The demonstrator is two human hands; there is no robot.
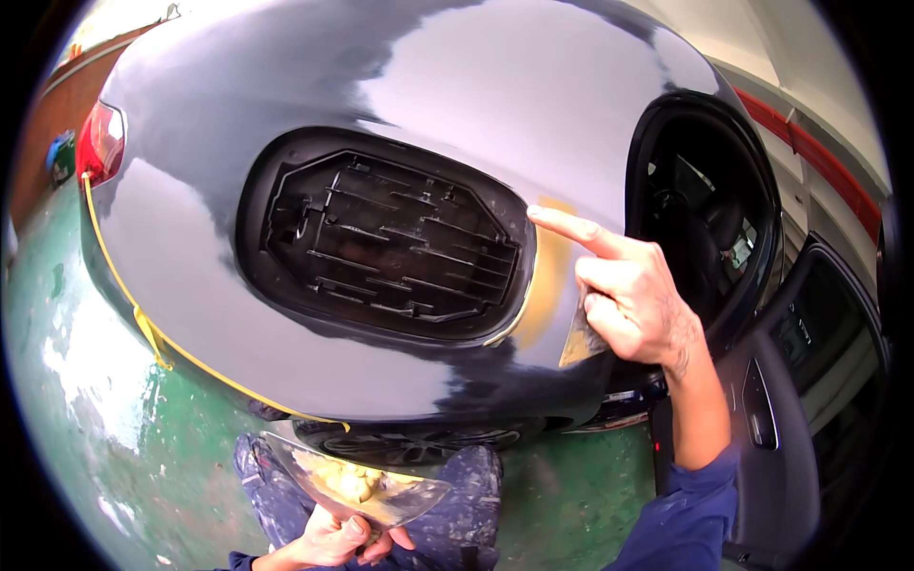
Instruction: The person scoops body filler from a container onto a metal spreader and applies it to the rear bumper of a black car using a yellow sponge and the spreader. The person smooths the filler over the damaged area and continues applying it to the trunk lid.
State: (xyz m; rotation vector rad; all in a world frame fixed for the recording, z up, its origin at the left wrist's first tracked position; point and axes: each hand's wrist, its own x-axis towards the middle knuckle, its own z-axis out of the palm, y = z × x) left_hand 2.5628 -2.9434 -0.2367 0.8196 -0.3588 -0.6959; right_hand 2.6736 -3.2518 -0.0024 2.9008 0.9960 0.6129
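Observation:
My right hand is at the car body, with its index finger stretched out to the right edge of a black plastic-lined oval recess. The other fingers are curled around a small putty spreader with yellowish smears, pointing down. Beside the fingertip a band of yellow body filler lies along the recess edge. Low in front of my knees, my left hand grips a see-through mixing board. A lump of pale yellow filler sits on it.
Grey primer patches cover the dark car panel. Yellow tape runs along its lower left edge below a red tail light. A wheel is under the panel. An open car door stands at right, over a green floor.

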